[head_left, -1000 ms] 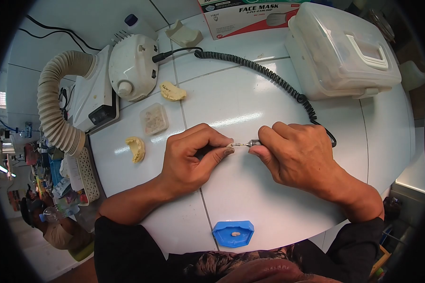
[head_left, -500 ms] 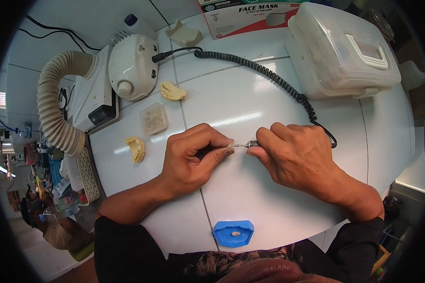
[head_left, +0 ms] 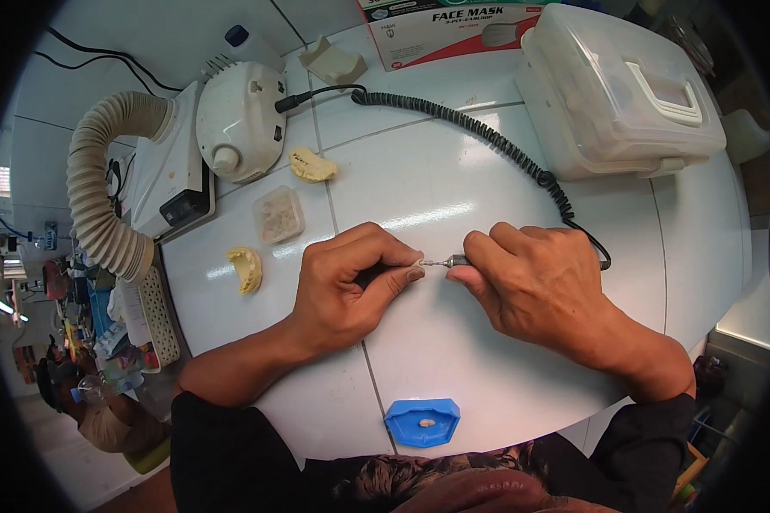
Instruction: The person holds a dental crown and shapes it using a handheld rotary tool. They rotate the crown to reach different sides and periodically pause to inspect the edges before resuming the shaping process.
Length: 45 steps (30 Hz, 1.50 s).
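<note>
My left hand (head_left: 344, 282) is closed, thumb and index finger pinching a small whitish piece (head_left: 419, 264). Most of that piece is hidden by the fingertips, so I cannot tell its exact kind. My right hand (head_left: 535, 286) wraps round a rotary handpiece (head_left: 459, 260), whose metal tip shows beyond the thumb. The thin bur (head_left: 435, 263) points left and reaches right up to the piece. From behind the right hand a black coiled cord (head_left: 479, 128) runs back to the white control unit (head_left: 241, 128). Nearer my body lies a blue tray (head_left: 445, 433) with a small pinkish fragment (head_left: 426, 423) in it.
Two yellowish dental casts (head_left: 313, 167) and a small clear box (head_left: 279, 215) of pale bits lie left of centre. A ribbed hose (head_left: 85, 184) curves at the left. Behind are a face mask box (head_left: 453, 38) and a translucent case (head_left: 607, 94). Another person (head_left: 107, 419) sits far left.
</note>
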### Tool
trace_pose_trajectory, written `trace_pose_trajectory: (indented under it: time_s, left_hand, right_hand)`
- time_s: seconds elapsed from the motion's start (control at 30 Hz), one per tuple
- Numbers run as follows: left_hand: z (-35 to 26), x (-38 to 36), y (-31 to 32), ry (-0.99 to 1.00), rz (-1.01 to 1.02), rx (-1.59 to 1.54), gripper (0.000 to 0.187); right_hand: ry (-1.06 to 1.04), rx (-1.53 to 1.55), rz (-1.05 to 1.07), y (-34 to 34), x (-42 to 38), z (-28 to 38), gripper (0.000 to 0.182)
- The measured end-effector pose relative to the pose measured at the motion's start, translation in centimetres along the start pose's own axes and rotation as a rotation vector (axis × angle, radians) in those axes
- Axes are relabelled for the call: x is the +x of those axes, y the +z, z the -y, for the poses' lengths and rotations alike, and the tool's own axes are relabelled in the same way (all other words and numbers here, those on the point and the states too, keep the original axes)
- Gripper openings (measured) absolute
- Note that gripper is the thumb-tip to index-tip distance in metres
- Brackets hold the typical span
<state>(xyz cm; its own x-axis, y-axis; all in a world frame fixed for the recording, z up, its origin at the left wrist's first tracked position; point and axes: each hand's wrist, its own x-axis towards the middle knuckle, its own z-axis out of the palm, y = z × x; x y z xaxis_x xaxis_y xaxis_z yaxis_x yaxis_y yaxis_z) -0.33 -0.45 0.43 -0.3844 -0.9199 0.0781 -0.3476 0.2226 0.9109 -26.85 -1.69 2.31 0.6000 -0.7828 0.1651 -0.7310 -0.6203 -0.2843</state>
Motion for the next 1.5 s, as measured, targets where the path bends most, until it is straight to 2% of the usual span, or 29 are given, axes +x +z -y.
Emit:
trace_pose_trajectory:
  time_s: [0.37,0.47,0.67,1.5]
  left_hand:
    - [0.36,-0.08,0.22,0.056,-0.029,0.012,0.011]
    - [-0.07,-0.05,-0.05,-0.004,0.004,0.017,0.012]
    - [0.51,0.0,0.4,0.069,-0.046,-0.004,0.01]
    - [0.03,-0.13,0.12,0.035,-0.009,0.028,0.013]
  right_hand:
    - [-0.009,0.014,-0.001,-0.06,-0.02,-0.16,0.037]
    - [-0.004,0.008,0.0,-0.07,-0.03,-0.05,0.038]
    - [0.002,-0.01,0.019,-0.06,-0.01,0.12,0.038]
    - [-0.027,-0.001,0.012,-0.25,0.06,-0.02,0.038]
